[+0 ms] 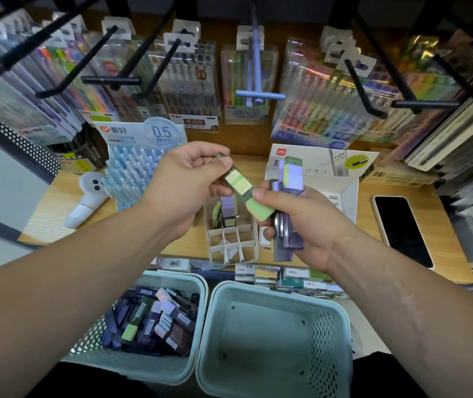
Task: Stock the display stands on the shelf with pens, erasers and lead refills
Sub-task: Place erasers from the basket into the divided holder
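— What's hidden?
— The right hand [307,225] grips a bundle of lead refill cases [291,179]. Its fingers cover their middles, so the count is unclear.
— And the left hand [185,179]?
— Its fingers pinch the top of one green-capped refill case [239,183]. The right thumb rests on the cap.
— Room beneath?
— The display stand [231,245] sits under the hands, at the front edge of the counter [54,208]. Its front cells show bare, and the phone [401,228] lies well right.
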`<state>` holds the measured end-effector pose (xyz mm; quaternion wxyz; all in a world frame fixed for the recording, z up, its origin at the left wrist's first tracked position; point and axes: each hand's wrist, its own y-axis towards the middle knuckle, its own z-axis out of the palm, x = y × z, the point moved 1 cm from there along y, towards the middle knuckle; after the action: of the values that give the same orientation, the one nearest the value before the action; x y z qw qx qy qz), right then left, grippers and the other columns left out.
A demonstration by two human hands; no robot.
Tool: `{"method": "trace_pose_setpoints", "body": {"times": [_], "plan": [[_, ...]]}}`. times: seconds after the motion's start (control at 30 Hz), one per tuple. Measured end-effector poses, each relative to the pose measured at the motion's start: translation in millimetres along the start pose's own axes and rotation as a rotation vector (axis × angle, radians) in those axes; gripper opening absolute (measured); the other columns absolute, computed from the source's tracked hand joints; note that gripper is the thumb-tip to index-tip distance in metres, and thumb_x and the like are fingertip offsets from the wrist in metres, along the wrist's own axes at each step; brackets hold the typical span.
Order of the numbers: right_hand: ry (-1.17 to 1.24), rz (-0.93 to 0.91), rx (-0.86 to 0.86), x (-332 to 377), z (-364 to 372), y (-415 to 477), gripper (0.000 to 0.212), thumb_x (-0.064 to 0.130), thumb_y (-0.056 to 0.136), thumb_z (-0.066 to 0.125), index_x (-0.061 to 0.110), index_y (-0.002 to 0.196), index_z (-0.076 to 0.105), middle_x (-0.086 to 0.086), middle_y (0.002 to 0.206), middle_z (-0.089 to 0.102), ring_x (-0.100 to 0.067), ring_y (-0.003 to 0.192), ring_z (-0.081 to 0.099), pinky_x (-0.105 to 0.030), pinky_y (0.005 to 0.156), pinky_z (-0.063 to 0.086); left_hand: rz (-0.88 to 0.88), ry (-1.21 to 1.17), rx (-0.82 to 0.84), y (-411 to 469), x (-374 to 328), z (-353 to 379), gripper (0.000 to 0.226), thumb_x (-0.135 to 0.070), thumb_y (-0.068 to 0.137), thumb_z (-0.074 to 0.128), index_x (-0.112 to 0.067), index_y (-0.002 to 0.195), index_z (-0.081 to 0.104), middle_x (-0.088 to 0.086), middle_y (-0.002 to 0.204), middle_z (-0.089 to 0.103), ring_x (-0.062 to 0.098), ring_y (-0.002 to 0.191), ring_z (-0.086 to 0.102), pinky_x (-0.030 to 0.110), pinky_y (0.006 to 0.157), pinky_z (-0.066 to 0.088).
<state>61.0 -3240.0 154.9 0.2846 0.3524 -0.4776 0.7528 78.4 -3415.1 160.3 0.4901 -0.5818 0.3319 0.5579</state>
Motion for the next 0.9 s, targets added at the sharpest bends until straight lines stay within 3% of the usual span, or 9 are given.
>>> {"method": "trace_pose_setpoints", "body": {"times": [0.1, 0.2, 0.3, 0.4, 0.5, 0.67, 0.77, 0.83, 0.9], "plan": [[0.023, -0.086, -0.151, 2.4, -3.8, 6.1, 0.029, 0.010, 0.082, 0.080, 0.013, 0.107, 0.065, -0.004, 0.073, 0.069, -0.019, 0.055, 0.053, -0.030, 0.049, 0.045, -0.009, 0.035, 0.036, 0.3, -1.4, -6.9, 0.009, 0.001, 0.087, 0.070, -0.003, 0.091, 0.063, 0.014, 0.072, 0.070, 0.021, 0.058, 0.067, 0.023, 0.053, 0.057], [0.053, -0.131, -0.257, 2.5, -6.5, 10.0, 0.028, 0.012, 0.079, 0.084, 0.019, 0.099, 0.065, -0.004, 0.082, 0.067, -0.017, 0.055, 0.052, -0.031, 0.053, 0.047, -0.070, 0.235, 0.173, 1.0, -0.4, -17.7, 0.018, 0.001, 0.080, 0.076, -0.004, 0.086, 0.060, 0.017, 0.070, 0.070, 0.026, 0.060, 0.067, 0.031, 0.055, 0.057], [0.003, -0.137, -0.241, 0.3, -4.0, 8.2, 0.034, 0.010, 0.077, 0.085, 0.018, 0.102, 0.064, -0.003, 0.076, 0.065, -0.015, 0.050, 0.052, -0.028, 0.048, 0.046, -0.125, 0.452, 0.403, -5.1, 4.1, -21.9, 0.029, 0.004, 0.077, 0.080, -0.010, 0.099, 0.067, 0.012, 0.076, 0.072, 0.023, 0.070, 0.067, 0.033, 0.069, 0.057], [-0.112, -0.121, -0.165, -6.0, 5.0, 4.4, 0.043, 0.008, 0.075, 0.087, 0.014, 0.110, 0.062, 0.006, 0.060, 0.065, -0.012, 0.043, 0.051, -0.023, 0.041, 0.043, -0.099, 0.486, 0.479, -12.9, 9.5, -15.1, 0.037, 0.009, 0.077, 0.078, -0.017, 0.102, 0.071, 0.008, 0.080, 0.069, 0.015, 0.072, 0.064, 0.027, 0.076, 0.056], [-0.137, -0.121, -0.164, -12.0, 12.2, 5.3, 0.042, 0.010, 0.078, 0.086, 0.010, 0.112, 0.061, 0.009, 0.059, 0.065, -0.008, 0.041, 0.052, -0.020, 0.040, 0.043, -0.058, 0.457, 0.468, -15.8, 12.0, -12.1, 0.037, 0.010, 0.078, 0.077, -0.015, 0.104, 0.069, 0.006, 0.078, 0.063, 0.018, 0.071, 0.059, 0.034, 0.074, 0.051], [-0.116, -0.120, -0.242, -10.7, 8.4, 14.1, 0.043, 0.025, 0.083, 0.083, 0.009, 0.117, 0.061, -0.004, 0.073, 0.068, -0.018, 0.060, 0.062, -0.028, 0.052, 0.047, -0.017, 0.563, 0.418, -10.8, 15.9, -23.9, 0.050, 0.007, 0.083, 0.073, -0.026, 0.120, 0.064, -0.008, 0.069, 0.054, 0.013, 0.060, 0.057, 0.029, 0.058, 0.052], [-0.110, -0.101, -0.251, -11.9, 5.4, 15.8, 0.039, 0.026, 0.084, 0.082, 0.012, 0.115, 0.064, -0.004, 0.079, 0.070, -0.019, 0.064, 0.063, -0.029, 0.055, 0.048, 0.052, 0.663, 0.233, -3.6, 22.1, -37.5, 0.036, -0.002, 0.084, 0.076, -0.031, 0.102, 0.065, 0.006, 0.076, 0.067, 0.023, 0.065, 0.069, 0.042, 0.067, 0.061], [-0.112, -0.101, -0.247, -12.8, 4.7, 15.6, 0.038, 0.024, 0.085, 0.081, 0.011, 0.116, 0.064, -0.005, 0.084, 0.070, -0.017, 0.064, 0.063, -0.028, 0.054, 0.049, 0.085, 0.721, 0.126, 1.4, 24.8, -43.5, 0.026, -0.008, 0.085, 0.076, -0.028, 0.092, 0.061, 0.010, 0.073, 0.069, 0.022, 0.060, 0.068, 0.035, 0.061, 0.058], [-0.118, -0.097, -0.244, -13.4, 4.1, 15.5, 0.038, 0.025, 0.085, 0.081, 0.011, 0.116, 0.064, -0.005, 0.083, 0.070, -0.017, 0.065, 0.063, -0.029, 0.054, 0.049, 0.129, 0.802, 0.050, 5.5, 25.5, -46.1, 0.024, -0.011, 0.084, 0.078, -0.026, 0.086, 0.058, 0.000, 0.071, 0.070, 0.014, 0.058, 0.065, 0.028, 0.056, 0.051]]}}
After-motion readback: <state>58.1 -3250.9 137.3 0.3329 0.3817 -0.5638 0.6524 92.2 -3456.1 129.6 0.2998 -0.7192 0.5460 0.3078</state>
